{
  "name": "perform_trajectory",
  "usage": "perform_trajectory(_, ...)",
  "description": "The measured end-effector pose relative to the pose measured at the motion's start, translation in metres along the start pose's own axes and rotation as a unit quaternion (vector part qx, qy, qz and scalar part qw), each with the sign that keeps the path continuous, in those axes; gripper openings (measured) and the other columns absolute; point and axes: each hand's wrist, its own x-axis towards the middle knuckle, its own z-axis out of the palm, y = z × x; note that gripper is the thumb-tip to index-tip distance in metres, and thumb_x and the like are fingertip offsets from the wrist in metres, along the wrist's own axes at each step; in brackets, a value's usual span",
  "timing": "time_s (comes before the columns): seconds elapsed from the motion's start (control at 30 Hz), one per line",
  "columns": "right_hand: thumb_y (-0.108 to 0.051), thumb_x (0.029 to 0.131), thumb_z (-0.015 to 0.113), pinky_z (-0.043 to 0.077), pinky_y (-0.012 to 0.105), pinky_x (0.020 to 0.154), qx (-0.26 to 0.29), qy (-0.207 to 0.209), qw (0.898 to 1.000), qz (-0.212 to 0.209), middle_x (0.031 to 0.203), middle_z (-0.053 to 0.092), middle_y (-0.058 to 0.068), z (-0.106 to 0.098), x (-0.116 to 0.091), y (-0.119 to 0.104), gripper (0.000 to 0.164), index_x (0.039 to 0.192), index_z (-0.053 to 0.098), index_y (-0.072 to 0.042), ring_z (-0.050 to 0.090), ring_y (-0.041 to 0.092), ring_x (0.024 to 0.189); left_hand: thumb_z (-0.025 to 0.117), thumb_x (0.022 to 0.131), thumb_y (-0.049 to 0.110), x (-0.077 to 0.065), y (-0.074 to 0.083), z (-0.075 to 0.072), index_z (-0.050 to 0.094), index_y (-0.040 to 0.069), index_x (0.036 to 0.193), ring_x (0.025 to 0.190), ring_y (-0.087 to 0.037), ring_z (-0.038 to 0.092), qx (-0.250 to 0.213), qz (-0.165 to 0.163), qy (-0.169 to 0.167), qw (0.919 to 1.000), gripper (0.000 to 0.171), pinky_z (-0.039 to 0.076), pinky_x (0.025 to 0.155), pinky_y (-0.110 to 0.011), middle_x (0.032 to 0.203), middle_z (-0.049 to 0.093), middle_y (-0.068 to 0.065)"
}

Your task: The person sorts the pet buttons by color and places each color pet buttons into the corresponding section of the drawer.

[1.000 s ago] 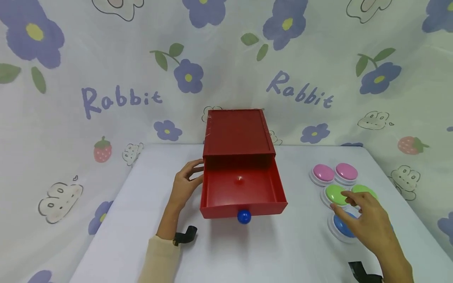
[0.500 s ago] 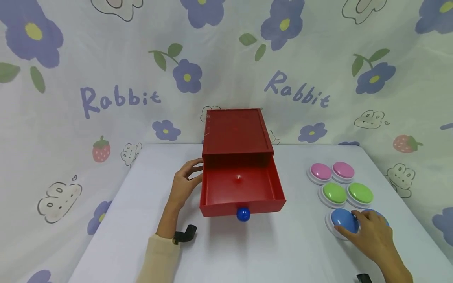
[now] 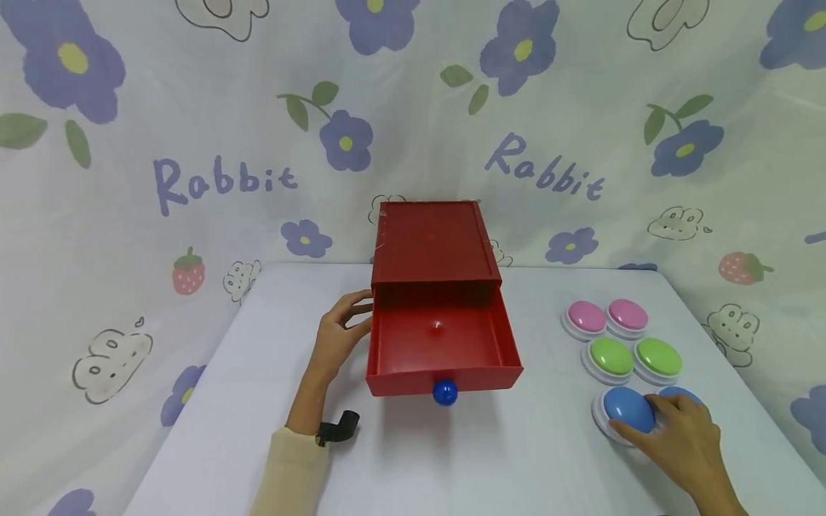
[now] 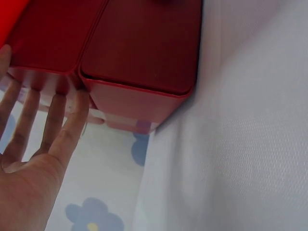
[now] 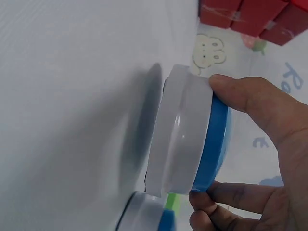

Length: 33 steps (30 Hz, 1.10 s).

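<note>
Head view: the right hand [image 3: 685, 438] pinches the blue button [image 3: 627, 408], dome upward, right of the pulled-out drawer [image 3: 445, 350], its knob [image 3: 445, 393] nearward, its floor showing; left wrist: the left hand [image 4: 36, 173], fingers extended, touches the red box [image 4: 139, 48]; right wrist: the button's base faces the table [image 5: 62, 72].
</note>
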Motion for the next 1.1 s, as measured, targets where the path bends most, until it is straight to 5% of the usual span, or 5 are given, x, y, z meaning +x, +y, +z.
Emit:
perform_trajectory(0.47, -0.056, 0.074, 0.084, 0.043, 0.075, 0.073, 0.036, 0.010, 0.999, 0.009, 0.121, 0.043, 0.033, -0.041, 0.002, -0.039, 0.091, 0.130, 0.057, 0.009, 0.034, 0.056, 0.109, 0.069, 0.095, 0.011, -0.001, 0.004, -0.003, 0.058, 0.008, 0.139, 0.122, -0.031, 0.057, 0.006, -0.005, -0.004, 1.0000, 0.046, 0.057, 0.089, -0.033, 0.139, 0.055, -0.008)
perform_trajectory(0.83, -0.039, 0.066, 0.094, 0.048, 0.070, 0.070, 0.091, 0.065, 0.991, -0.078, 0.119, 0.050, 0.025, -0.080, 0.016, -0.076, 0.078, 0.123, 0.064, 0.005, 0.041, 0.049, 0.106, 0.071, 0.094, 0.011, 0.004, 0.003, -0.004, 0.059, 0.008, 0.137, 0.122, -0.029, 0.058, -0.003, 0.002, -0.004, 1.0000, 0.045, 0.057, 0.089, -0.033, 0.137, 0.057, -0.007)
perform_trajectory(1.1, -0.037, 0.067, 0.094, 0.045, 0.069, 0.071, 0.115, 0.064, 0.986, -0.104, 0.122, 0.048, 0.022, -0.097, 0.021, -0.104, 0.079, 0.127, 0.063, 0.004, 0.040, 0.047, 0.111, 0.071, 0.094, 0.013, -0.004, 0.003, -0.005, 0.058, 0.009, 0.139, 0.123, -0.029, 0.057, -0.004, -0.007, -0.004, 1.0000, 0.047, 0.056, 0.090, -0.034, 0.139, 0.056, -0.006)
